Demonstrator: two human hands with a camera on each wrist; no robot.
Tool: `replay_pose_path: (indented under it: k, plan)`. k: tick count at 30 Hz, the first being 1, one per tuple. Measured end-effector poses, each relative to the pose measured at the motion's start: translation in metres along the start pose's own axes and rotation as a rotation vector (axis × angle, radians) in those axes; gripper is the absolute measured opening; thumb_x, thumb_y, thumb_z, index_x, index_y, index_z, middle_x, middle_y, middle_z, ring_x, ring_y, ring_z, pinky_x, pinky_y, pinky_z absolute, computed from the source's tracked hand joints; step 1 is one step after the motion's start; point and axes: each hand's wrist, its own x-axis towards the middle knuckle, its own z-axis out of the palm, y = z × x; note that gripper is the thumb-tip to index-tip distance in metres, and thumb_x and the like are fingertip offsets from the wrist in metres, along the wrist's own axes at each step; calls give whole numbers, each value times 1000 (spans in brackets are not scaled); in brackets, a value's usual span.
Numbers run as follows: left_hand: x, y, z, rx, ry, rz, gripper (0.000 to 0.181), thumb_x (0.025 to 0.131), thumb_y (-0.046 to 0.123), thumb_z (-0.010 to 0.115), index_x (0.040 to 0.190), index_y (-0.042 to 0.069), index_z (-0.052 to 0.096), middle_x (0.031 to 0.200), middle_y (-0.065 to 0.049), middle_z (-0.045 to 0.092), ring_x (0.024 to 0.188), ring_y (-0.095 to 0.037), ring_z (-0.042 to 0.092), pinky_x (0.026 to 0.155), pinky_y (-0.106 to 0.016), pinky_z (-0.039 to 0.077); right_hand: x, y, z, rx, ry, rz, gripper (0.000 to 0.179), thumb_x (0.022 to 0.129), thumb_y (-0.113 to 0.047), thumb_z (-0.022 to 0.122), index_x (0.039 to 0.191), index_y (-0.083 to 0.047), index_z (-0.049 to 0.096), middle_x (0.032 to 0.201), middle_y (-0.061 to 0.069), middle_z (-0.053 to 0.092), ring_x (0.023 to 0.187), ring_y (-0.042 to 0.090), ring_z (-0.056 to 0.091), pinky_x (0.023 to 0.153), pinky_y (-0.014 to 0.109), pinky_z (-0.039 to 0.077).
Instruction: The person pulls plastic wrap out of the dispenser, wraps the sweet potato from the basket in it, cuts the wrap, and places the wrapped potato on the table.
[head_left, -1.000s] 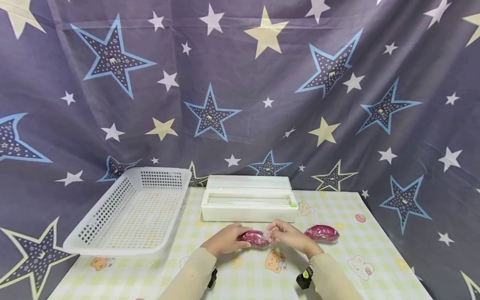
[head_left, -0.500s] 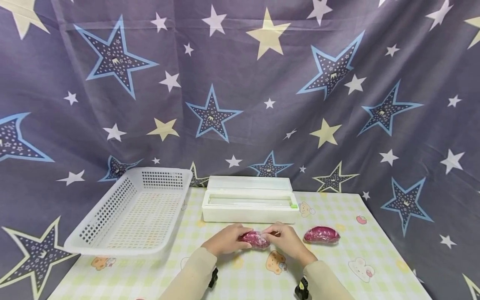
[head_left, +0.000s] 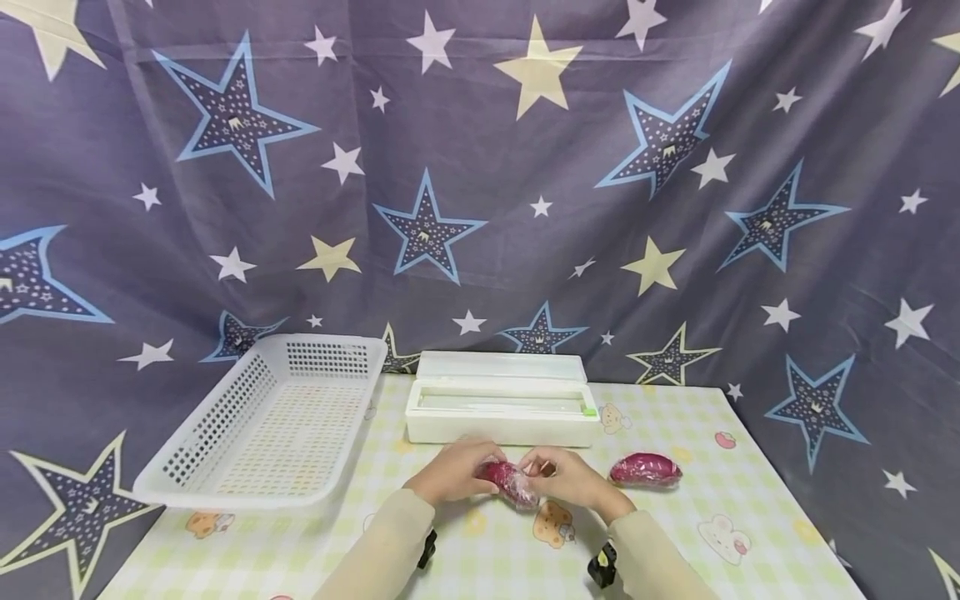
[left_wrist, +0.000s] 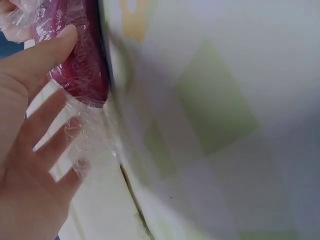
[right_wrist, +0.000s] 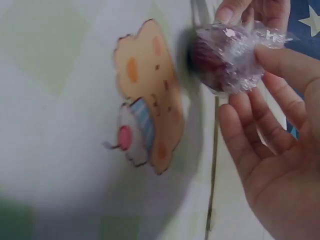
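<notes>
In the head view a purple sweet potato (head_left: 501,475) wrapped in clear cling film (right_wrist: 246,59) lies between my hands, tilted with its right end nearer me. My left hand (head_left: 453,473) grips its left end, thumb on top in the left wrist view; loose film trails past the other fingers (left_wrist: 44,112). My right hand (head_left: 572,482) is at the other end, pinching the bunched film between thumb and fingers. A second wrapped sweet potato (head_left: 645,470) lies on the table beyond my right hand.
Behind my hands stands a white cling film dispenser box (head_left: 501,429), lid raised, with a green slider (head_left: 589,412) at its right end. A white perforated basket (head_left: 225,502) sits at the left. Checked cloth (head_left: 675,542) covers the table; a starred curtain (head_left: 480,150) hangs behind.
The held sweet potato has turned so its right end points more toward me. My right hand has moved slightly left and in over the film at that end.
</notes>
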Motion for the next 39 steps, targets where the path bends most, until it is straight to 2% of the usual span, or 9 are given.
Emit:
replay_pose_path:
  k: [2, 5, 9, 13, 16, 20, 28, 35, 39]
  plan:
    - [0, 1, -1, 48, 35, 7, 42, 80, 32, 85, 119, 25, 70, 117, 7, 60, 114, -16, 52, 96, -40, 45, 0, -2, -1, 3, -20, 14, 17, 92, -17, 72, 108, -12, 68, 89, 0, 61, 81, 16, 58, 74, 29, 50]
    - [-1, 3, -1, 25, 38, 13, 45, 82, 27, 84, 125, 23, 71, 110, 6, 57, 105, -15, 51, 91, -33, 46, 0, -4, -2, 35, -41, 58, 20, 92, -20, 72, 109, -11, 66, 88, 1, 60, 79, 16, 56, 70, 30, 49]
    - [-4, 7, -3, -147, -25, 2, 54, 83, 18, 81, 134, 11, 65, 112, 1, 54, 96, -18, 55, 84, -26, 49, -1, -3, -1, 133, -89, 132, 24, 94, -22, 70, 113, -9, 62, 86, 3, 59, 77, 18, 56, 68, 31, 50]
    - [-7, 12, 0, -294, -90, -58, 73, 81, 36, 83, 142, 7, 56, 117, 1, 47, 91, -18, 55, 75, -23, 49, -2, 0, 3, 237, -141, 157, 25, 96, -20, 67, 114, -5, 57, 84, 4, 58, 74, 22, 59, 68, 34, 54]
    - [-7, 13, 4, -333, -83, -68, 78, 80, 47, 83, 141, 7, 56, 117, 2, 46, 89, -18, 56, 74, -23, 50, -2, 0, 4, 261, -156, 134, 25, 97, -18, 66, 113, -3, 55, 82, 3, 57, 73, 23, 59, 68, 36, 55]
    - [-6, 11, 7, -386, -45, -54, 65, 82, 38, 83, 135, 6, 62, 114, 1, 48, 89, -20, 59, 78, -25, 53, -1, -2, 5, 279, -190, 103, 23, 99, -17, 63, 113, -1, 54, 84, 3, 56, 75, 24, 60, 70, 36, 55]
    - [-5, 5, 8, -475, -55, -74, 45, 95, 33, 72, 132, 9, 65, 111, -2, 49, 86, -15, 54, 76, -25, 49, 1, 1, 6, 289, -193, 126, 22, 102, -18, 60, 113, -1, 53, 87, 5, 55, 78, 25, 61, 72, 40, 57]
    - [-2, 4, 6, -474, -78, -77, 33, 100, 29, 64, 129, 14, 66, 113, 1, 50, 96, -17, 54, 86, -30, 49, 6, 5, 8, 299, -210, 124, 22, 101, -22, 63, 107, -3, 54, 83, 2, 57, 74, 20, 57, 71, 36, 56]
    - [-2, 2, 7, -476, -69, -72, 30, 102, 31, 61, 127, 15, 68, 113, 0, 51, 101, -20, 54, 90, -34, 49, 9, 7, 10, 260, -203, 113, 24, 101, -27, 63, 101, -5, 54, 81, 0, 57, 72, 18, 54, 69, 34, 56]
